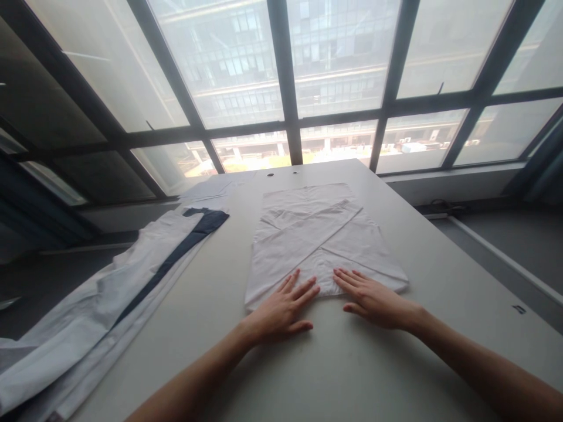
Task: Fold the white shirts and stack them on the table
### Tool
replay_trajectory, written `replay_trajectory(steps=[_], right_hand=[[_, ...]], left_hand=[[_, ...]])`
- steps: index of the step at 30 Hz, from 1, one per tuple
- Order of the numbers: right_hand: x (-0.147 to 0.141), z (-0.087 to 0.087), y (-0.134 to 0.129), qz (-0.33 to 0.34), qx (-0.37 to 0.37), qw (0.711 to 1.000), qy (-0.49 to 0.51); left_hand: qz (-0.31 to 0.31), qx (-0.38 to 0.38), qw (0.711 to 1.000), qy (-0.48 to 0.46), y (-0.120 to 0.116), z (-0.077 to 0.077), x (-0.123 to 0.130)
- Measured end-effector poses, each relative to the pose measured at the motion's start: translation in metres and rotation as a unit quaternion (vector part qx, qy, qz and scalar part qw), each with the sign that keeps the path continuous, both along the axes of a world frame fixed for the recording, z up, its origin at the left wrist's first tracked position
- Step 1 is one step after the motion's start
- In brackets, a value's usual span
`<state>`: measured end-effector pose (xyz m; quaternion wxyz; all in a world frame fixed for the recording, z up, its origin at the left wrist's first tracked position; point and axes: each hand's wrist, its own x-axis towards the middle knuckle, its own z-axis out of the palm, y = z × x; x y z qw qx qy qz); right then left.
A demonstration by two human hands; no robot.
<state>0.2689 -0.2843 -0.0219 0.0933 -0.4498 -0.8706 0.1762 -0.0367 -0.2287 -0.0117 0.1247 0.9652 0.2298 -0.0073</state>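
A white garment (303,234), perhaps a shirt, lies folded on the white table (440,305), its sleeves crossed diagonally over the body. My left hand (281,308) rests flat on the near edge of the garment, left of its middle, fingers spread and thumb out on the tabletop. To the right of it, my right hand (372,299) also lies with its fingers stretched out on the near edge, its thumb apart. Between the two hands shows a bit of gathered, creased cloth. Nothing is gripped by either hand.
Along the table's left edge lies a pile of white clothes (88,310) with a dark blue garment (176,249) among them, hanging over the side. Another flat white cloth (211,190) is at the far left. Large framed windows (334,58) rise behind the table.
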Motion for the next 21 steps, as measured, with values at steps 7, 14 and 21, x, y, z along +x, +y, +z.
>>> replay_trajectory(steps=[7, 14, 21], right_hand=[[-0.0005, 0.0004, 0.0000, -0.004, 0.004, 1.000, -0.001], [-0.0001, 0.0001, 0.0001, -0.004, 0.011, 1.000, 0.013], [-0.0071, 0.0086, -0.0035, -0.012, 0.076, 0.996, 0.039]], left_hand=[[0.009, 0.002, 1.000, -0.013, -0.0001, -0.0008, -0.0015], [0.005, 0.011, 1.000, -0.024, 0.0010, -0.0028, -0.0021], [0.005, 0.029, 0.999, -0.020, 0.0009, -0.0037, -0.0014]])
